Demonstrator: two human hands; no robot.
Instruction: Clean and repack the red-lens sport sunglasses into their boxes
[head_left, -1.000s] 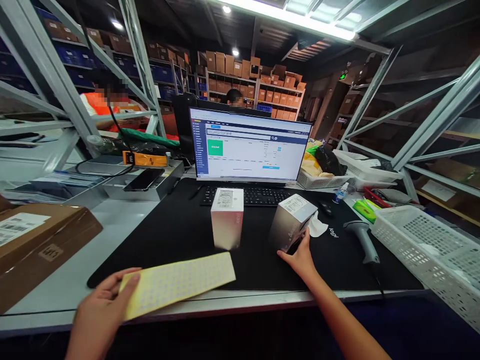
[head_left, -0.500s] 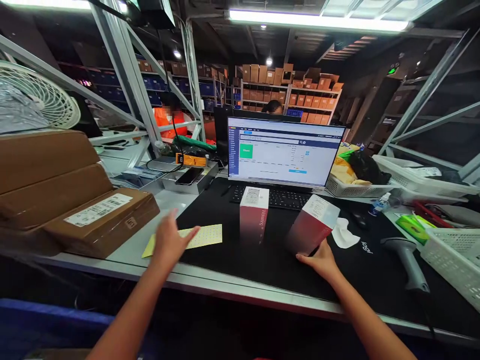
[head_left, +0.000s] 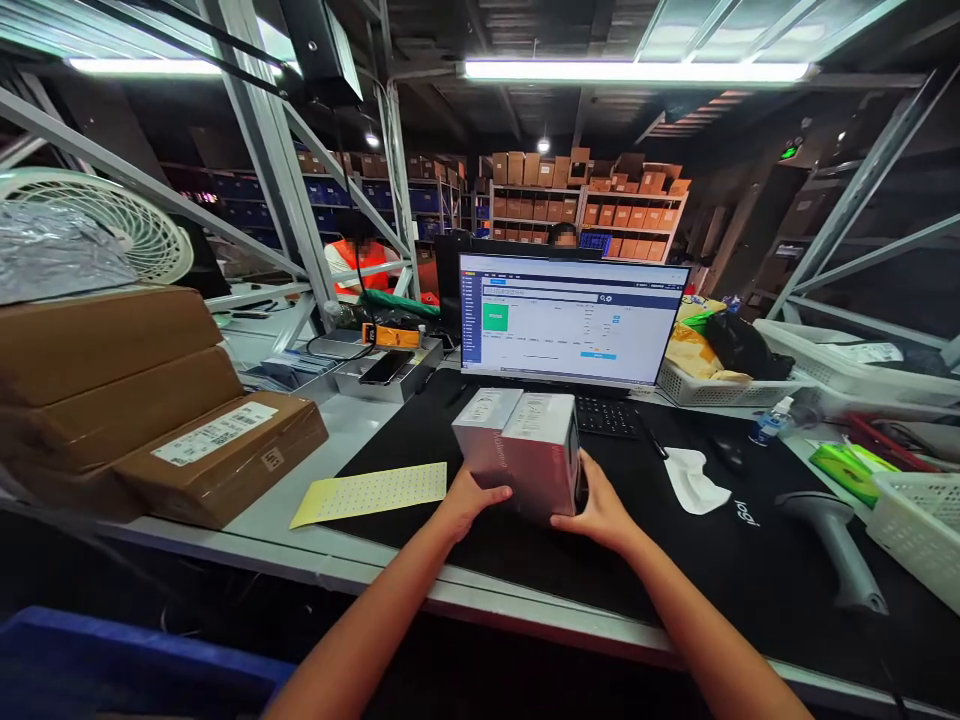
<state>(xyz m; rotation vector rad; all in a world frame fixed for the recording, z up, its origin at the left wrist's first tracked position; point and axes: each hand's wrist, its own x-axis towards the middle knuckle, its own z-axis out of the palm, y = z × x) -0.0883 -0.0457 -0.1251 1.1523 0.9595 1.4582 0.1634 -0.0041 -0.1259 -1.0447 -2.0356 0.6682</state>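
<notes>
Two red and white product boxes stand side by side in front of the monitor. My left hand (head_left: 471,500) grips the left box (head_left: 484,448) at its lower left side, thumb across the front. Around the lower right of the right box (head_left: 541,465) my right hand (head_left: 596,508) is closed, its thumb at the front bottom edge. The boxes touch each other, and both tops carry printed labels. Left of my left hand lies a yellow sheet of small stickers (head_left: 375,492). The far fingers of both hands are partly hidden.
Brown cartons (head_left: 214,455) are stacked at the left. Behind the boxes are a keyboard (head_left: 609,416) and a monitor (head_left: 562,325). On the right lie a white paper piece (head_left: 694,482), a barcode scanner (head_left: 832,545) and a white basket (head_left: 919,530). A person in an orange vest (head_left: 360,262) is beyond the frame.
My left hand has moved right from beside the sticker sheet onto the left box. My right hand has brought the right box leftward, upright against the other one.
</notes>
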